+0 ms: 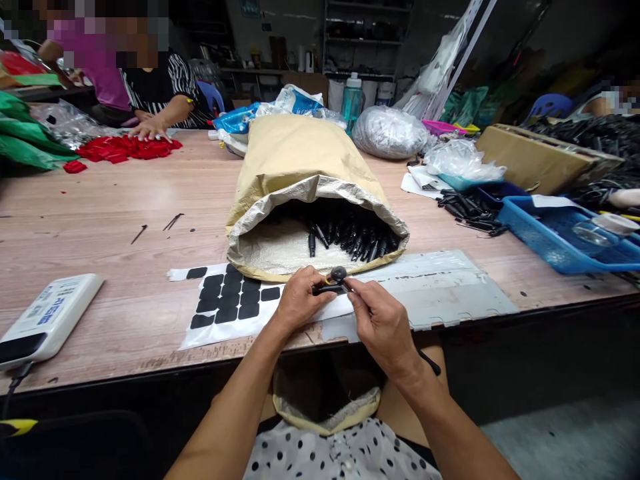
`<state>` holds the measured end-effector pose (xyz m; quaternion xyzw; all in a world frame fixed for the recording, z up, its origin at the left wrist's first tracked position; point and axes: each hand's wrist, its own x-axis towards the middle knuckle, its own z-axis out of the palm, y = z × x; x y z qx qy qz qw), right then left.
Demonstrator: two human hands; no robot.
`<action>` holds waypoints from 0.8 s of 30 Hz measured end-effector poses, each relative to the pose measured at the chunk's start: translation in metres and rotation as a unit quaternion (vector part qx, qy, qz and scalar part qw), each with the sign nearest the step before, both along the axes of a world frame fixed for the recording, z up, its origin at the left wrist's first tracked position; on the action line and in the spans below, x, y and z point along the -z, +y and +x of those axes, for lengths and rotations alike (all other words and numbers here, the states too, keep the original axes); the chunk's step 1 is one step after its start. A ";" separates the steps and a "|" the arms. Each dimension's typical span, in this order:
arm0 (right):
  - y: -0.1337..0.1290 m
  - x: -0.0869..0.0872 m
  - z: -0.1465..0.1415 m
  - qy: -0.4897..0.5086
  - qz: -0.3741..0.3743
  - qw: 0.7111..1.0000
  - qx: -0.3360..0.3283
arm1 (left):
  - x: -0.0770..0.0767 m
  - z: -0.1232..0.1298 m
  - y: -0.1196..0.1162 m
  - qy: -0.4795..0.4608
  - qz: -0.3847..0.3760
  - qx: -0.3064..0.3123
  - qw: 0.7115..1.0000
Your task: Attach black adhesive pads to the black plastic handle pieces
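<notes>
Both my hands meet over the table's front edge at a small black part (330, 288) with a round black piece on top. My left hand (301, 298) has its fingers closed around the part's left end. The fingertips of my right hand (381, 321) pinch its right end. Just behind them lies a large tan sack (305, 150), its mouth facing me, with black parts (367, 241) inside. A white sheet of black stickers (229, 293) lies to the left of my hands, and a grey flat sheet (445, 293) to the right.
On the left are a white device (53, 317) and red pieces (123, 148) under another person's hand. A blue basket (565, 233), black parts and a cardboard box (540, 157) stand at the right. Another open sack (327, 417) sits between my legs.
</notes>
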<state>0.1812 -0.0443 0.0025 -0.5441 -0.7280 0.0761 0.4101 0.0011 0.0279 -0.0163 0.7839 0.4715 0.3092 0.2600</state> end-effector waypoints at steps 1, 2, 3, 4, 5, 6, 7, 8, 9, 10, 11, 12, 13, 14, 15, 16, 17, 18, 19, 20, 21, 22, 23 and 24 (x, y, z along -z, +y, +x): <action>0.000 0.001 -0.001 -0.018 -0.012 1.000 0.000 | 0.000 0.000 0.000 0.004 -0.001 -0.001 1.000; 0.000 0.002 -0.001 -0.034 -0.023 0.999 0.001 | 0.000 0.000 0.000 0.007 -0.002 -0.001 1.000; 0.000 0.002 0.000 -0.044 -0.030 0.999 0.004 | 0.001 0.000 0.001 0.008 -0.003 -0.003 1.000; 0.000 0.001 0.000 -0.046 -0.030 0.998 0.009 | 0.001 0.000 0.001 0.006 -0.004 -0.004 1.000; 0.000 0.000 0.002 -0.041 -0.023 0.999 0.015 | 0.002 0.000 0.001 0.002 -0.005 -0.006 1.000; 0.000 -0.001 0.003 -0.031 -0.012 0.999 0.020 | 0.003 0.000 0.001 -0.003 -0.006 -0.006 1.000; 0.000 -0.002 0.005 -0.022 -0.001 0.999 0.026 | 0.004 0.000 0.002 -0.007 -0.005 -0.006 1.000; -0.001 -0.002 0.006 -0.015 0.008 0.999 0.031 | 0.005 0.000 0.002 -0.009 -0.003 -0.006 1.000; -0.001 -0.002 0.007 -0.013 0.011 0.999 0.034 | 0.006 -0.001 0.002 -0.010 -0.001 -0.005 1.000; -0.001 -0.001 0.008 -0.017 0.006 0.999 0.034 | 0.007 -0.001 0.002 -0.010 0.003 -0.004 1.000; -0.002 0.001 0.008 -0.022 -0.004 0.999 0.033 | 0.007 -0.001 0.002 -0.009 0.006 -0.004 1.000; -0.002 0.003 0.009 -0.027 -0.015 0.999 0.031 | 0.007 -0.001 0.002 -0.009 0.008 -0.004 1.000; -0.001 0.005 0.010 -0.029 -0.023 0.999 0.031 | 0.007 -0.001 0.002 -0.009 0.009 -0.004 1.000; -0.001 0.006 0.011 -0.028 -0.027 0.999 0.032 | 0.007 0.000 0.002 -0.009 0.010 -0.004 1.000; 0.000 0.006 0.013 -0.024 -0.025 0.999 0.036 | 0.007 0.000 0.002 -0.009 0.010 -0.004 1.000; 0.002 0.006 0.016 -0.020 -0.018 0.999 0.041 | 0.007 0.000 0.002 -0.009 0.009 -0.004 1.000; 0.004 0.005 0.020 -0.018 -0.010 0.999 0.047 | 0.006 0.000 0.002 -0.009 0.008 -0.004 1.000; 0.007 0.004 0.024 -0.021 -0.003 0.998 0.055 | 0.006 0.000 0.002 -0.008 0.006 -0.004 1.000; 0.010 0.003 0.029 -0.026 0.001 0.997 0.066 | 0.005 0.000 0.002 -0.006 0.004 -0.005 1.000; 0.015 0.003 0.035 -0.037 0.003 0.996 0.081 | 0.005 0.000 0.002 -0.004 0.001 -0.006 1.000; 0.019 0.003 0.041 -0.052 0.002 0.994 0.097 | 0.004 0.000 0.002 -0.002 -0.001 -0.007 1.000; 0.024 0.005 0.046 -0.071 -0.002 0.991 0.114 | 0.004 -0.001 0.002 0.000 -0.002 -0.007 1.000; 0.029 0.008 0.051 -0.092 -0.005 0.988 0.124 | 0.004 -0.001 0.002 0.002 -0.002 -0.006 1.000; 0.033 0.011 0.056 -0.114 -0.005 0.985 0.128 | 0.003 -0.001 0.002 0.003 -0.002 -0.005 1.000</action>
